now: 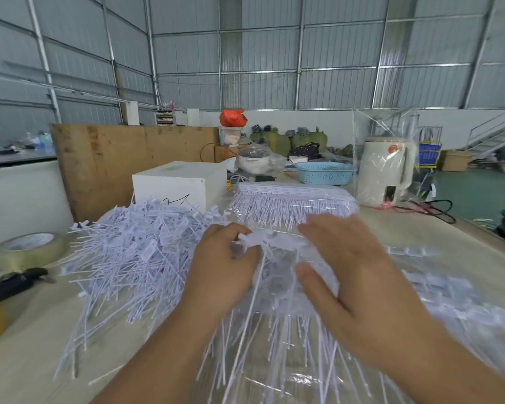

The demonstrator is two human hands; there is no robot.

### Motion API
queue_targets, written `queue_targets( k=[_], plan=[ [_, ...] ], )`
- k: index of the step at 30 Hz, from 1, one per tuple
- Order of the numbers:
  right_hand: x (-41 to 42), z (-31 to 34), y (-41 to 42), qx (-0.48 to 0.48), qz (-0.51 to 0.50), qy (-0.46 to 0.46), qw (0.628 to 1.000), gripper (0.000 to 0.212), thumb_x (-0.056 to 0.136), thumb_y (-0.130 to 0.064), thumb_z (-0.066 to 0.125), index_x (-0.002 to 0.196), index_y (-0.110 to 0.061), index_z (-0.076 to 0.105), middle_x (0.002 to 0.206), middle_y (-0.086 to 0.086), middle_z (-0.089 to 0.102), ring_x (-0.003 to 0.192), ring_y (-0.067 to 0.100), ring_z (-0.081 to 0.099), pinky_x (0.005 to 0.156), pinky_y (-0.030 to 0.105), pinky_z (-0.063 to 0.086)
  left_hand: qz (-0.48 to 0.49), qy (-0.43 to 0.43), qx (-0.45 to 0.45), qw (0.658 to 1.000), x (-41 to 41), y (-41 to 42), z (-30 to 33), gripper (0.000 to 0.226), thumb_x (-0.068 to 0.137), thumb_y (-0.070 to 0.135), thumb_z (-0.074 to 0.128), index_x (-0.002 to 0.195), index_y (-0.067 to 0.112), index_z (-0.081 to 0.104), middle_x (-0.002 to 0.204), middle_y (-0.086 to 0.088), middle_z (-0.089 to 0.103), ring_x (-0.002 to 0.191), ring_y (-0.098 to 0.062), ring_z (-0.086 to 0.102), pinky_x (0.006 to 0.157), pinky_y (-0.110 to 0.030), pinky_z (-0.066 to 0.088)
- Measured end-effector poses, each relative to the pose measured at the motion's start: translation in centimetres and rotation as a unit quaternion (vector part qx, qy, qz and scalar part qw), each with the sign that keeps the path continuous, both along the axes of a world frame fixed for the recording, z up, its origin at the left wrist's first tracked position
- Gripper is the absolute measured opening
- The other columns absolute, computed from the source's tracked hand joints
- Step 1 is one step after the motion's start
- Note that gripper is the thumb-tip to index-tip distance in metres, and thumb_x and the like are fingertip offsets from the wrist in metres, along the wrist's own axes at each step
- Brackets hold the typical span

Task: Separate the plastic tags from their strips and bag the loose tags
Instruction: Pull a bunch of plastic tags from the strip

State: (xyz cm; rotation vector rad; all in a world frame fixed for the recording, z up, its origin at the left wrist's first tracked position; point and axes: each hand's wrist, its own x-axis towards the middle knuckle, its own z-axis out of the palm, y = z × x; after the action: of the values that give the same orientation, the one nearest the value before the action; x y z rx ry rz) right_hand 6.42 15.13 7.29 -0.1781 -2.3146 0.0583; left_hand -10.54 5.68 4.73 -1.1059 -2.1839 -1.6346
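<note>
You're mid-separation: your left hand [225, 258] pinches the strip of tags [270, 243] above the desk [27, 360], your right hand [350, 275] looks blurred, fingers seemingly loose, so next likely snap tags free toward the loose pile [134, 252].

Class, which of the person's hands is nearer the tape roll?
Left. The left hand lies between the tape roll and the right hand, which is farther across the table.

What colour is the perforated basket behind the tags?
Light blue basket, with a perforated lattice pattern on its sides; seen in the head view.
</note>
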Motion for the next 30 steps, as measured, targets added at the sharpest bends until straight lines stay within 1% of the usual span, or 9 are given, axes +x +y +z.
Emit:
queue_targets(
  k=[3,5,7,10,17,21,24,27,30],
  plan=[
    [-0.7,-0.7,-0.1,-0.09,0.015,-0.1,0.991,0.068,0.094,-0.067,0.023,0.146,-0.026,0.037,0.13,-0.021,0.044,0.126,0.006,0.04,0.102,0.01,0.024,-0.023,0.051,-0.003,0.998,1.4,0.5,-0.1,0.023,0.081,0.02,0.067,0.086,0.041,0.06,0.098,0.014,0.054,0.088,0.012,0.051,0.069,0.0,0.033],
    [-0.9,-0.9,0.6,-0.132,0.032,-0.12,0.983,0.064,0.087,-0.069,0.021,0.136,-0.034,0.044,0.113,-0.022,0.059,0.102,0.004,0.055,0.087,0.019,0.042,-0.045,0.082,-0.01,0.996,2.0,0.6,0.0,0.028,0.075,0.023,0.069,0.092,0.042,0.058,0.101,0.016,0.054,0.092,0.012,0.05,0.073,0.002,0.031],
    [-0.9,-0.9,1.6,-0.183,0.044,-0.079,0.979,0.045,0.088,-0.063,0.03,0.109,-0.034,0.058,0.072,-0.014,0.063,0.067,0.004,0.058,0.064,0.025,0.046,-0.074,0.089,-0.017,0.993,2.3,0.5,0.1,0.029,0.072,0.032,0.069,0.097,0.044,0.058,0.103,0.019,0.054,0.096,0.013,0.049,0.075,0.002,0.031],
    [-0.7,-1.1,3.6,-0.23,0.022,-0.033,0.972,0.013,0.097,-0.029,0.05,0.093,-0.031,0.063,0.057,-0.013,0.055,0.048,0.006,0.049,0.047,0.019,0.034,-0.14,-0.045,0.023,0.989,2.1,-0.1,0.6,0.028,0.081,0.024,0.075,0.098,0.044,0.064,0.1,0.021,0.059,0.086,0.006,0.056,0.073,-0.015,0.047],
    [-0.6,-0.7,2.8,-0.104,-0.022,-0.088,0.99,0.039,0.078,-0.003,0.043,0.107,-0.01,0.068,0.099,0.006,0.069,0.092,0.025,0.061,0.081,0.032,0.047,-0.225,-0.253,0.199,0.92,2.4,-0.1,2.1,0.047,0.085,-0.02,0.039,0.1,0.017,0.064,0.086,-0.007,0.064,0.063,-0.018,0.066,0.043,-0.026,0.048],
    [0.1,0.2,1.6,-0.093,0.0,-0.07,0.993,0.05,0.085,-0.023,0.035,0.128,-0.019,0.06,0.108,-0.001,0.068,0.099,0.018,0.053,0.097,0.032,0.036,-0.268,-0.23,0.175,0.919,2.9,-0.2,2.1,0.048,0.088,-0.019,0.042,0.108,0.019,0.063,0.094,-0.005,0.073,0.068,-0.022,0.07,0.047,-0.027,0.052],
    [0.7,0.6,1.4,-0.097,-0.019,-0.062,0.993,0.037,0.091,-0.049,0.022,0.087,-0.042,0.058,0.079,-0.019,0.057,0.092,0.008,0.049,0.112,0.046,0.02,-0.305,-0.208,0.138,0.919,3.1,-0.3,1.9,0.049,0.089,-0.018,0.048,0.116,0.02,0.061,0.099,-0.004,0.074,0.073,-0.022,0.072,0.052,-0.027,0.054],
    [0.4,1.1,1.7,-0.033,-0.165,-0.135,0.976,0.049,0.086,-0.064,0.016,0.07,-0.032,0.05,0.074,-0.014,0.052,0.101,0.011,0.045,0.115,0.053,0.006,-0.326,-0.191,0.108,0.92,3.0,-0.3,1.6,0.046,0.087,-0.014,0.056,0.115,0.021,0.062,0.1,-0.003,0.074,0.077,-0.026,0.073,0.054,-0.027,0.055],
    [0.1,0.8,2.2,-0.054,-0.143,-0.124,0.981,0.031,0.086,-0.054,0.042,0.093,-0.031,0.061,0.091,-0.014,0.059,0.102,0.009,0.049,0.109,0.036,0.026,-0.335,-0.172,0.067,0.924,3.3,-0.1,1.0,0.042,0.087,-0.012,0.058,0.114,0.021,0.063,0.101,-0.001,0.074,0.078,-0.025,0.073,0.056,-0.026,0.056]
  ],
)
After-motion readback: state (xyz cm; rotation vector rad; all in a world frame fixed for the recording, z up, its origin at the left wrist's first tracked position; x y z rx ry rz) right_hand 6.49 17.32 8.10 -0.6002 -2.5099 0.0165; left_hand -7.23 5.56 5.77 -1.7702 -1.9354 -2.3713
